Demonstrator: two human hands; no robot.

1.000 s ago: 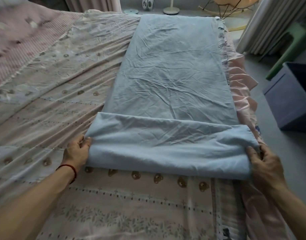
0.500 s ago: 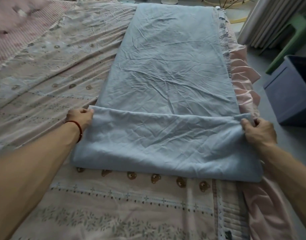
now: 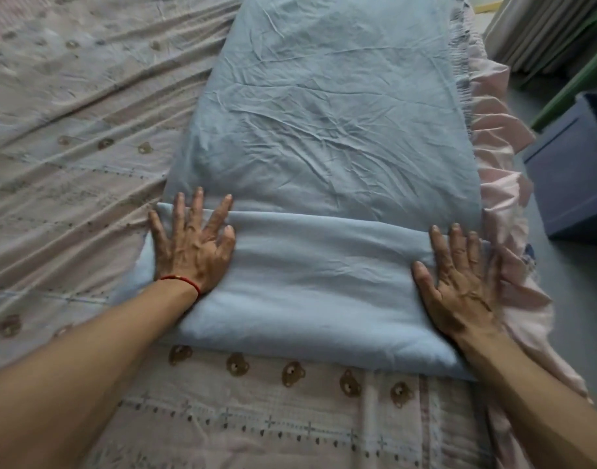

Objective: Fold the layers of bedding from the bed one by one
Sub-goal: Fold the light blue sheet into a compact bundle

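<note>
Hands are pressing flat on a folded band of the light blue blanket [image 3: 317, 137], which is lying lengthwise along the right side of the patterned bedspread [image 3: 73, 137]. Left hand [image 3: 193, 245] is spreading straight fingers at the fold's left end; right hand [image 3: 459, 279] is doing likewise at the right end, grasping nothing.

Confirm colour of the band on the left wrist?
Red band, seen in the head view.

One head-worn camera looks forward and down along the bed [image 3: 87, 164]. It sits close above both forearms.
</note>
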